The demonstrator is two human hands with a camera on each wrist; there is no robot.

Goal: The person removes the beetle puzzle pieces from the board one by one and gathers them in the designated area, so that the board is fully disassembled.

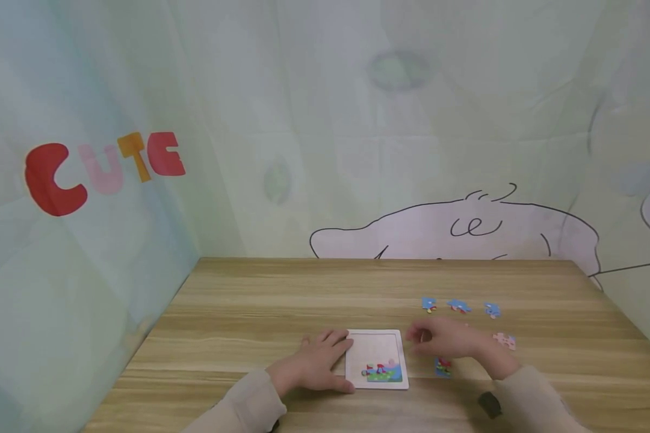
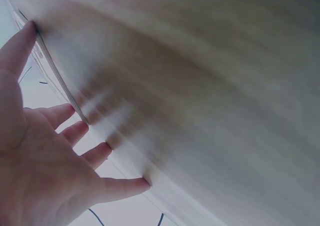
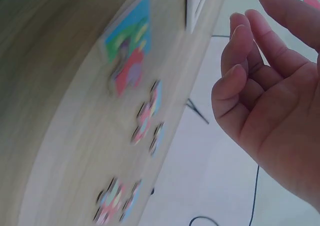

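Observation:
My left hand (image 1: 319,364) lies with spread fingers at the left edge of a white square puzzle tray (image 1: 371,346), its fingertips touching the rim and the table. Joined puzzle pieces (image 1: 383,374) with a green and blue picture fill the tray's lower right. Just right of the tray, my right hand (image 1: 451,338) hovers above the table; in the right wrist view its fingers are loosely curled, the thumb stands apart, and nothing is held. Below that hand lies a red, green and blue puzzle piece (image 1: 443,367), also seen in the right wrist view (image 3: 129,46).
Blue puzzle pieces (image 1: 458,306) lie in a row behind the right hand. A pink piece (image 1: 504,341) sits right of it, beyond the forearm. A small dark object (image 1: 490,405) is beside the right sleeve. Printed cloth walls (image 1: 238,180) border the wooden table (image 1: 249,300).

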